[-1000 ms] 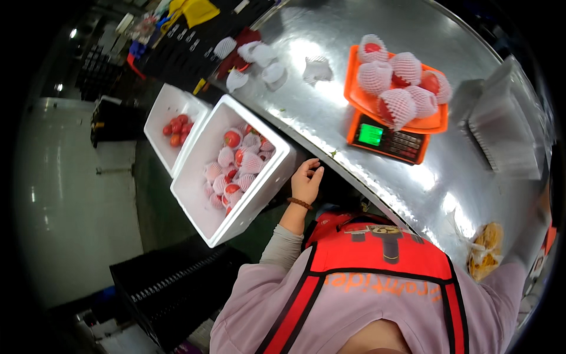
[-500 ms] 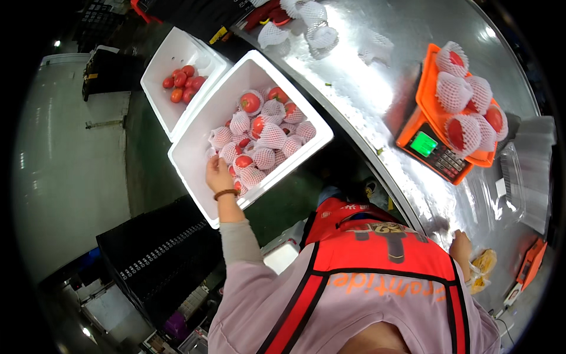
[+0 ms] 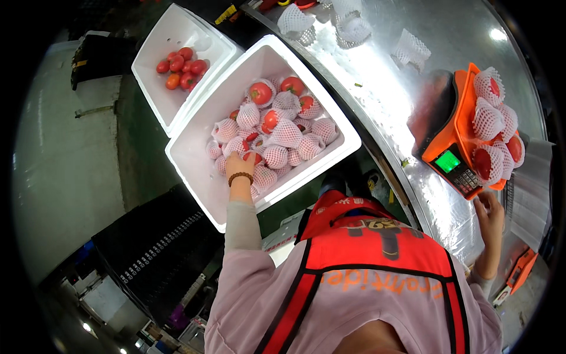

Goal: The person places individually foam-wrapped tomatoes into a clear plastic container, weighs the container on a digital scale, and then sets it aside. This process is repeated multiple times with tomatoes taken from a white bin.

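My left hand point(image 3: 239, 166) reaches into a large white foam box point(image 3: 191, 154), its fingers around a red tomato point(image 3: 253, 158) in a white foam net. More netted tomatoes point(image 3: 287, 133) lie heaped around it, some with red skin showing. My right hand point(image 3: 489, 217) is over the metal table, just below the near corner of an orange scale point(image 3: 439, 147). Its fingers are loosely bent and apart, with nothing seen in them. Several netted tomatoes point(image 3: 489, 120) rest on the scale's orange tray, above a lit green display.
Behind the large box stands another white foam box point(image 3: 154, 56) with bare tomatoes point(image 3: 187, 66). Empty foam nets point(image 3: 411, 49) lie on the metal table point(image 3: 377, 88). Clear plastic packaging point(image 3: 530, 194) and an orange device point(image 3: 521, 269) are at the right. A black crate point(image 3: 147, 253) stands at the left.
My left hand has moved right, from the box's left side onto a netted tomato. My right hand has risen from beside a yellow bundle to the scale's near corner. The whole view has shifted.
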`<state>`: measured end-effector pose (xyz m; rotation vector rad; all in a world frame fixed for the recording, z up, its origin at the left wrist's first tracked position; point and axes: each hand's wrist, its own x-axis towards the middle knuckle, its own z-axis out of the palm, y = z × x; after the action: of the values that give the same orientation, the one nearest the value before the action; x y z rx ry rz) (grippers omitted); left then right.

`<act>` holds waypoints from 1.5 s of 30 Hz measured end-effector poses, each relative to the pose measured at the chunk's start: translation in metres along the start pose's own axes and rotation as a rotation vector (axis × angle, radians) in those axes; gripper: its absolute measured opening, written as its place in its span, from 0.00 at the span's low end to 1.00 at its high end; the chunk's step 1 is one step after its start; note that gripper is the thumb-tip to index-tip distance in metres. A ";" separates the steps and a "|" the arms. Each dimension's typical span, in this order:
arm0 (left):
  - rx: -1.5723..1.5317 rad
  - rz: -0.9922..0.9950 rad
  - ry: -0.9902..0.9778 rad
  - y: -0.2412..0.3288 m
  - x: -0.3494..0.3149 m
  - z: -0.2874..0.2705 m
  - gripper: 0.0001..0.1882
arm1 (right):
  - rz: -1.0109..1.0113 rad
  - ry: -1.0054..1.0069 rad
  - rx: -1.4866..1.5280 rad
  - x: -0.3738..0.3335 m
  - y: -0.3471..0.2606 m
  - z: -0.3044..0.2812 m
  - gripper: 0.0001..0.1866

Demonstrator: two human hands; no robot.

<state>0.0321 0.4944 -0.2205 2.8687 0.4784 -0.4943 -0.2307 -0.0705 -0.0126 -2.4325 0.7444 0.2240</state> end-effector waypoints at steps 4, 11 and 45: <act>-0.151 0.376 -0.326 0.018 -0.015 0.010 0.34 | -0.251 -0.016 0.102 0.030 -0.061 0.058 0.10; -0.007 0.402 -0.433 0.034 -0.016 -0.008 0.44 | -0.555 -0.219 0.237 0.036 -0.121 0.111 0.10; -0.645 1.509 0.176 0.264 -0.239 -0.052 0.46 | -0.007 -0.351 1.578 0.010 -0.114 0.086 0.24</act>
<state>-0.0749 0.1942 -0.0528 1.8628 -1.2047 0.1817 -0.1582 0.0519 -0.0315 -0.8579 0.4230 0.0065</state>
